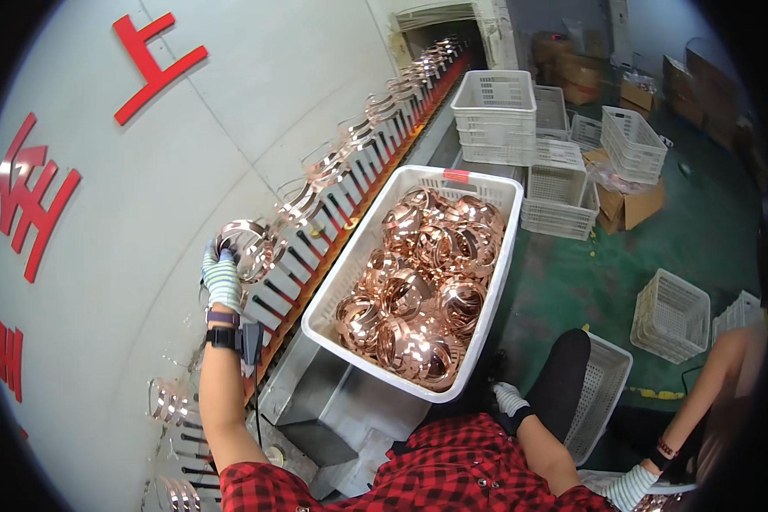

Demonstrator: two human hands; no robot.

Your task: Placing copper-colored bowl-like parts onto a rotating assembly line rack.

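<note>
Head view: left grip is a hand in a striped knit glove point(222, 282), fingers wrapped on the left edge of a shiny copper-coloured metal ring point(242, 229). Ring sits at the row of upright black pegs point(277, 294) along an orange-edged conveyor point(319, 271); can't tell if it's clear of its peg. More copper-coloured rings point(324, 166) ride the line further back.

Right grip: hand in a similar striped glove point(509, 399), low beside a dark trouser leg point(565, 375), well apart from the rings. Can't tell whether it's released or holding something.

Just right of the line: large white plastic basket point(348, 260) on a grey metal surface point(375, 410), loaded with a loose copper-coloured heap point(405, 294). Co-worker's gloved hand point(631, 488) at lower right.

Risks, my read:
- One-handed hold on the edge only: smooth metal in knit fabric could slip or twist, ring drops among the pegs.
- Ring crowded by neighbours: a sideways pull could catch one and knock it off or scratch the finish.
- Black cable point(258, 401) hanging off the wrist device point(249, 343) runs near the pegs: could snag if the line moves.
- Heap is loose: a hard drop onto it could dent or mark rings.
</note>
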